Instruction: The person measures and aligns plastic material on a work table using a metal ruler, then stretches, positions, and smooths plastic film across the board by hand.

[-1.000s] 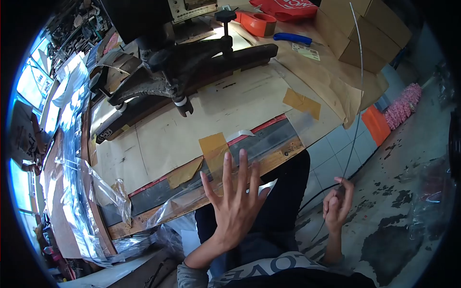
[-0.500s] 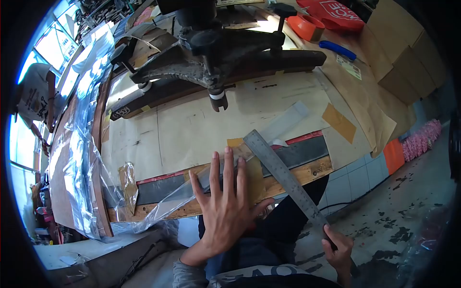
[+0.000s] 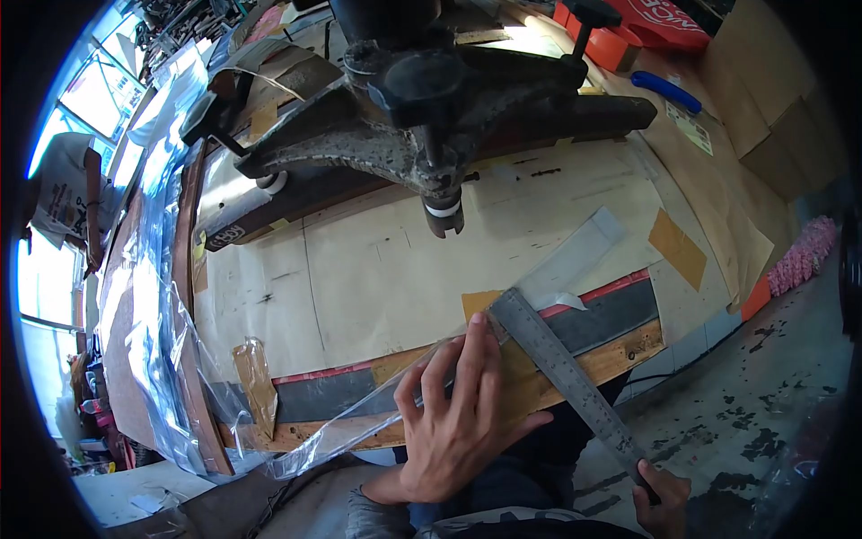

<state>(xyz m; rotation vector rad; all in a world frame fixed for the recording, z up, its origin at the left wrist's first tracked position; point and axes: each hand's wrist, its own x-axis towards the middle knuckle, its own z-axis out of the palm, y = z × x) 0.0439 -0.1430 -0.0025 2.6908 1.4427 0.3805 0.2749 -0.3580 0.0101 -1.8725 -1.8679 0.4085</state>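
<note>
My left hand (image 3: 452,420) lies on the near edge of the work surface, fingers extended, the index fingertip beside the end of a steel ruler (image 3: 582,393). Under and beside that hand runs clear plastic film (image 3: 346,429), crossing a dark grey strip (image 3: 316,401) with a red edge and a wooden bar (image 3: 626,353). My right hand (image 3: 663,500) grips the ruler's near end, and the ruler slants up to the left across the strip. Past its far end lies a translucent strip (image 3: 575,253). Brown tape (image 3: 481,303) sits just beyond my left fingertips.
A black cast-metal press head (image 3: 395,135) overhangs the pale board (image 3: 377,278), above a long dark bar (image 3: 606,117). Crinkled plastic (image 3: 160,296) hangs along the left. A blue-handled tool (image 3: 666,90), an orange tape roll (image 3: 602,40) and a cardboard box (image 3: 772,99) stand at right. Another person is at far left.
The view has shifted, so the board and press appear lower and farther right. My left fingers have drawn closer together and bent slightly, nearer the ruler's end. My right hand still holds the ruler.
</note>
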